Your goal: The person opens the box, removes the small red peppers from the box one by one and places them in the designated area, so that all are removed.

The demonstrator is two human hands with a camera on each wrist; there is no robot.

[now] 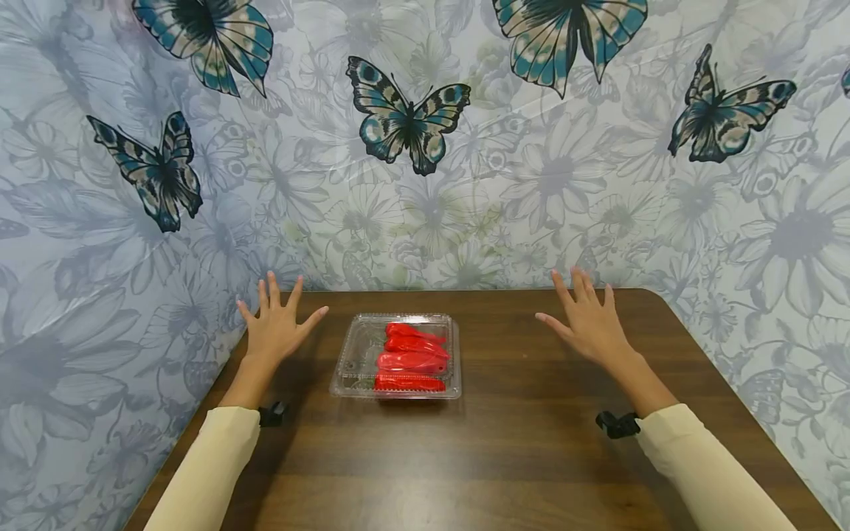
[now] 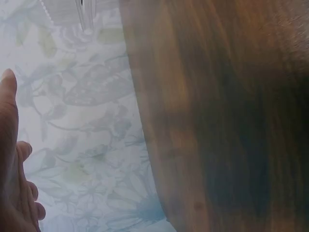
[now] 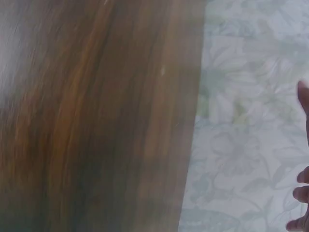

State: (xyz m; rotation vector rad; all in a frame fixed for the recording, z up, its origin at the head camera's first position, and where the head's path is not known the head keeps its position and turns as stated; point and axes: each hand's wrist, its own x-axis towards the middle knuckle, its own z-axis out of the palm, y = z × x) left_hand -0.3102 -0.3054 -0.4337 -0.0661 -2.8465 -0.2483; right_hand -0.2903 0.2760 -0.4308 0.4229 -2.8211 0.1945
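In the head view a clear lidded plastic box (image 1: 358, 361) holds several red peppers (image 1: 412, 361) lying in a stack of rows. To its left, my left hand (image 1: 274, 328) has its fingers straight and spread, holding nothing. My right hand (image 1: 591, 321), also with spread fingers and nothing in it, is farther off on the box's right. Part of my left hand (image 2: 14, 159) shows at the left edge of the left wrist view. Fingertips of my right hand (image 3: 301, 193) show at the right edge of the right wrist view.
The brown wooden table (image 1: 505, 442) extends under both forearms, its far edge close to the fingertips. Behind it hangs a pale floral backdrop (image 1: 491, 221) with printed butterflies (image 1: 409, 122). A corner of clear plastic (image 2: 86, 19) shows at the top of the left wrist view.
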